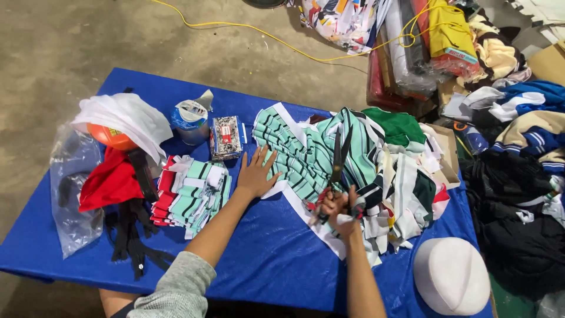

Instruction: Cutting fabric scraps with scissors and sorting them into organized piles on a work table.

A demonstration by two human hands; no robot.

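Right hand (341, 207) gripped through handles of scissors (338, 171), blades pointing away, over mint striped fabric (294, 156) on blue table (276, 253). Left hand (256, 174) flat, fingers spread, pinning fabric edge taut. Cut-piece stack (191, 194) left; yellow cable (247, 26) on floor beyond

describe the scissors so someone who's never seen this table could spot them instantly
Start at the blue table, then find the mint-green striped fabric spread across its middle. The scissors lie over that fabric, held by the right hand. Their long dark blades pointing away from the person set them apart from the soft cloth scraps around them.
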